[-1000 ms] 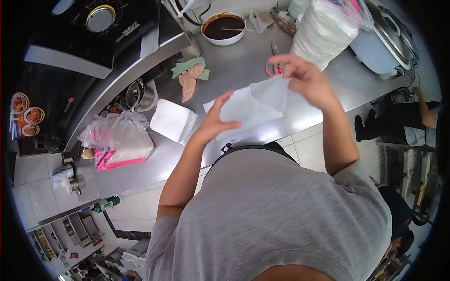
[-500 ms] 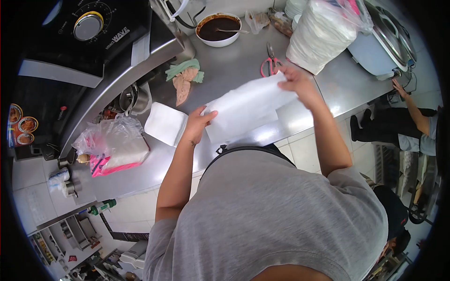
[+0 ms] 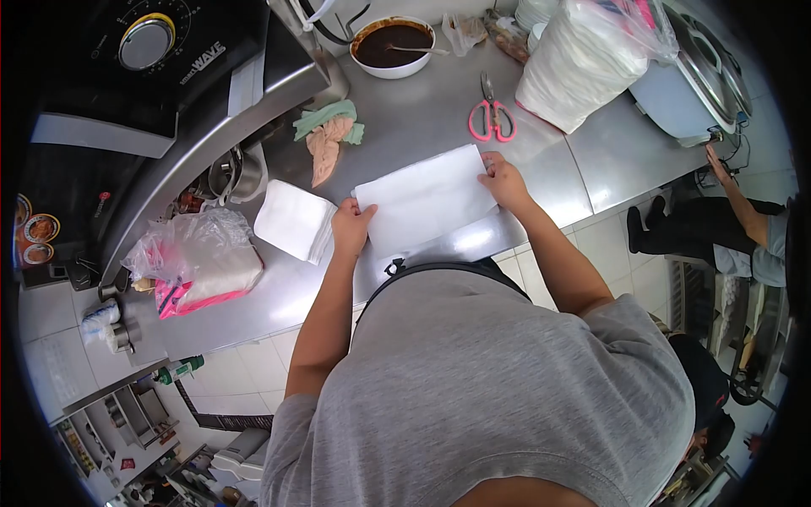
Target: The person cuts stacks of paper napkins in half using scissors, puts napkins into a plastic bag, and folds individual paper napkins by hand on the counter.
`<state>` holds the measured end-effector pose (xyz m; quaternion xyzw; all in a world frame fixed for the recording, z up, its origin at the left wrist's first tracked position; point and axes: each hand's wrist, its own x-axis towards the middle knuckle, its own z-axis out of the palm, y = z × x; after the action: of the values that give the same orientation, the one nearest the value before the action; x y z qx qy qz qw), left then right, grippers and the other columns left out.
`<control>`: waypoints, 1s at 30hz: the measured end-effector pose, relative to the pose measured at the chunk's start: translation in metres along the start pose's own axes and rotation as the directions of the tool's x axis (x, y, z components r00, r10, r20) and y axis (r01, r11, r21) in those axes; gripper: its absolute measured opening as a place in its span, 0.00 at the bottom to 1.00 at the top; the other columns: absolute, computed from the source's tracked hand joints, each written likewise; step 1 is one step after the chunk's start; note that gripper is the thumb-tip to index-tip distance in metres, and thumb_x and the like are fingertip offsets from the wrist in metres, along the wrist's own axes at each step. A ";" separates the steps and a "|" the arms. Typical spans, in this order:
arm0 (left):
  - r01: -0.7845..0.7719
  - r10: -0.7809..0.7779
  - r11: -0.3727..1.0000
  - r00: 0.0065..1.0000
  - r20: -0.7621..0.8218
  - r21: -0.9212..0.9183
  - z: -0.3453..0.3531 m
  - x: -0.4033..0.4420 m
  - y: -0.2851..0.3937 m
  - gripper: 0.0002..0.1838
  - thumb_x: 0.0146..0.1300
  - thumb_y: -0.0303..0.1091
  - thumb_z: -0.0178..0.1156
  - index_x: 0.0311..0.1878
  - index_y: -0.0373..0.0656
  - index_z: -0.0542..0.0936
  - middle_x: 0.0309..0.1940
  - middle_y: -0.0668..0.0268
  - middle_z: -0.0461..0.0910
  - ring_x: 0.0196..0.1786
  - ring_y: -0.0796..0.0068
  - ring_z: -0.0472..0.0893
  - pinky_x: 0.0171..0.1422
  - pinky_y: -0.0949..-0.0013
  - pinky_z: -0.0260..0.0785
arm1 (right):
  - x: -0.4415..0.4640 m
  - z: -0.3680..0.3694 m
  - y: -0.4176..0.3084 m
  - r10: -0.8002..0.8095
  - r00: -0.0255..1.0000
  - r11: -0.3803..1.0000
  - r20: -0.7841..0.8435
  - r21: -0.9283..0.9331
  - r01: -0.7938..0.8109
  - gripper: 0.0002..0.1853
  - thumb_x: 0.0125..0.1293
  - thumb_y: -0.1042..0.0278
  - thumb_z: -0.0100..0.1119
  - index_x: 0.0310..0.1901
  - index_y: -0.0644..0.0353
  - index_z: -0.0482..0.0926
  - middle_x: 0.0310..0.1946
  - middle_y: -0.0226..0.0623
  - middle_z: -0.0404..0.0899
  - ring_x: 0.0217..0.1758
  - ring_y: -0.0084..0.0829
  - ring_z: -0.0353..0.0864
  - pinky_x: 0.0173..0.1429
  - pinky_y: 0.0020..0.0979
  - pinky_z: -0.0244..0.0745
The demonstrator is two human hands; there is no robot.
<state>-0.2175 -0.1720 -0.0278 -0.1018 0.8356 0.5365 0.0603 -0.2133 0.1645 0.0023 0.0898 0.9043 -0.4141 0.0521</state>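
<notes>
White sheets of paper [image 3: 427, 196], which look stacked, lie just in front of me at the edge of the steel counter. My left hand [image 3: 351, 225] grips their left end, thumb on top. At the opposite end, my right hand [image 3: 504, 181] pinches the right edge. A pile of folded white sheets [image 3: 293, 221] rests left of my left hand, close but apart from it. Pink-handled scissors [image 3: 491, 118] lie on the counter beyond my right hand. Whether the sheets are napkins or plain paper I cannot tell.
A bowl of dark sauce [image 3: 392, 47] with a spoon stands at the back. Green and peach cloths [image 3: 330, 135] lie left of centre. Plastic-wrapped white packs sit left [image 3: 207, 266] and right [image 3: 583, 63]. A black oven [image 3: 127, 76] flanks the left; another person's hand [image 3: 720, 162] shows far right.
The sheets have come down from a raised, bent position to lie flatter. My right hand has moved left and lower, uncovering the scissors' handles.
</notes>
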 end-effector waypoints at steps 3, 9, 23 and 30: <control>-0.043 0.049 0.988 0.998 -0.033 0.150 0.000 -0.001 0.002 0.18 0.51 0.35 0.70 0.41 0.35 0.78 0.26 0.60 0.80 0.28 0.68 0.79 0.35 0.67 0.71 | -0.001 0.002 -0.003 0.007 1.000 1.000 -0.016 -0.006 -0.007 0.24 0.54 0.70 0.63 0.55 0.62 0.71 0.24 0.39 0.77 0.31 0.40 0.80 0.39 0.39 0.73; -0.138 0.196 0.851 0.979 -0.063 0.507 -0.005 -0.020 0.048 0.28 0.49 0.35 0.70 0.54 0.38 0.73 0.38 0.57 0.78 0.41 0.54 0.78 0.47 0.59 0.71 | -0.009 0.002 -0.015 -0.174 0.963 0.964 -0.204 -0.234 0.125 0.26 0.54 0.70 0.64 0.57 0.60 0.71 0.35 0.42 0.78 0.40 0.42 0.79 0.43 0.39 0.73; -0.191 0.223 0.713 0.974 0.040 0.675 -0.121 -0.010 0.000 0.18 0.48 0.30 0.69 0.44 0.42 0.78 0.51 0.60 0.74 0.55 0.56 0.72 0.59 0.61 0.67 | -0.045 0.081 -0.056 -0.603 0.707 0.640 0.370 -0.305 0.706 0.36 0.63 0.41 0.54 0.69 0.50 0.62 0.73 0.39 0.53 0.78 0.44 0.47 0.76 0.55 0.39; -0.286 0.440 0.659 0.897 -0.048 0.696 -0.114 -0.025 0.016 0.11 0.47 0.28 0.70 0.35 0.39 0.80 0.39 0.58 0.78 0.46 0.56 0.77 0.53 0.60 0.70 | -0.045 0.077 -0.054 -0.599 0.723 0.655 0.344 -0.309 0.689 0.36 0.63 0.41 0.55 0.69 0.50 0.63 0.74 0.39 0.53 0.78 0.44 0.47 0.76 0.55 0.38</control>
<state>-0.1959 -0.2665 0.0397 0.0400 0.9763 0.1848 -0.1056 -0.1788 0.0661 -0.0001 -0.2964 0.9316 -0.2099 0.0149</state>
